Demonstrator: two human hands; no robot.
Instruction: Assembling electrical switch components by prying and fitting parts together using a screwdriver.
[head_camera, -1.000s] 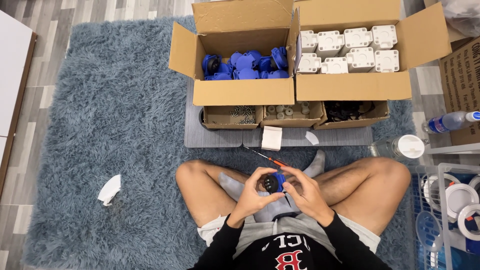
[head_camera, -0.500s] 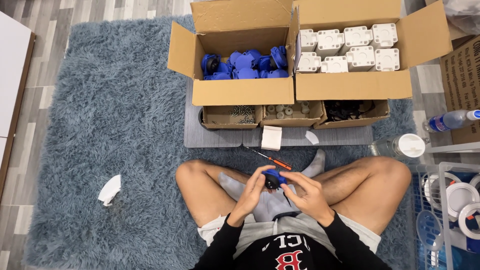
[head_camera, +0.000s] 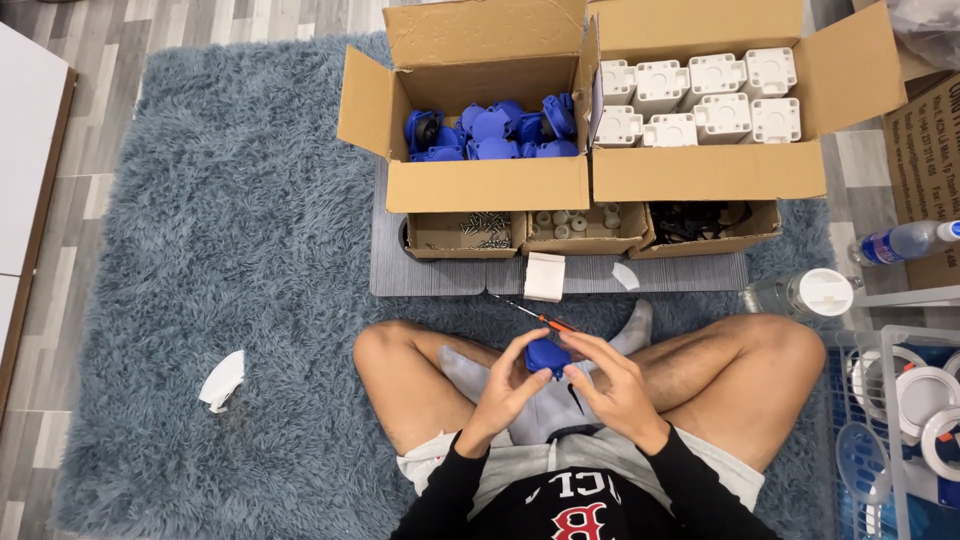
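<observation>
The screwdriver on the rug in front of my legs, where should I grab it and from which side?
Probably the orange handle end of the screwdriver, coming straight down from above. It lies flat on the rug, thin tip pointing up-left, just beyond the left hand and right hand holding the blue part.

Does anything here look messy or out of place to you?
Mostly tidy. One crumpled white scrap lies alone on the blue rug, far from the boxes. A small screwdriver lies loose on the rug just beyond both hands, which hold a blue plastic part.
</observation>
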